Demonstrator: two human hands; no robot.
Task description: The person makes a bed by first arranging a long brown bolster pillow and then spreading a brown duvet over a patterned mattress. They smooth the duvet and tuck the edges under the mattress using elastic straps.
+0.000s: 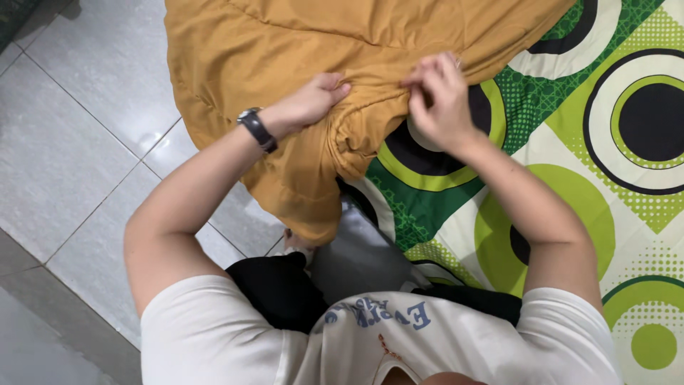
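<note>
Mustard-yellow cloth (299,43), bunched at the edge of a bed and spilling onto a sheet patterned with green and black circles (605,142), above grey floor tiles (64,142). Pinched by 2 hands: left hand (310,100), wristwatch (256,130) beside it, closed on a fold; right hand (438,96) gripping the gathered hem. Possible slip floorward, given the overhanging weight.
</note>
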